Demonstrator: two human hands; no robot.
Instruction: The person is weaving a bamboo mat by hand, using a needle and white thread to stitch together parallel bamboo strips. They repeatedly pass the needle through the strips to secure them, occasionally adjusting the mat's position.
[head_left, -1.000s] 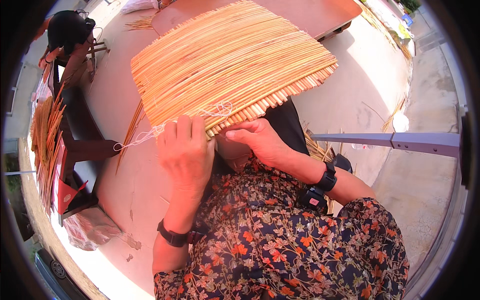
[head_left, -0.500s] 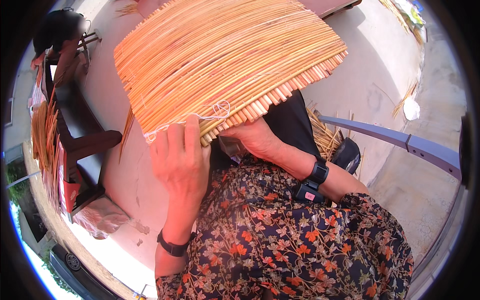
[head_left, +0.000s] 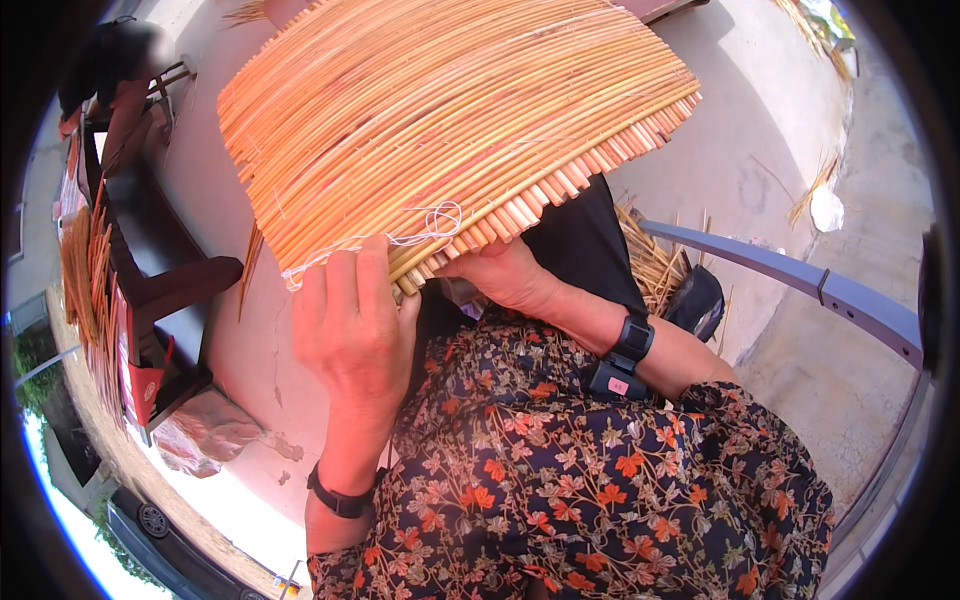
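Our left hand (head_left: 355, 330) grips the near edge of the stick mat (head_left: 450, 120), out in front of us; right hand (head_left: 505, 275) is under that edge, hold hidden. Loose thread loops (head_left: 442, 217) could knot if we tug.

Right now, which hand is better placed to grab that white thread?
Probably the left hand: its fingertips lie on the mat by the white thread; the right hand is partly under the mat.
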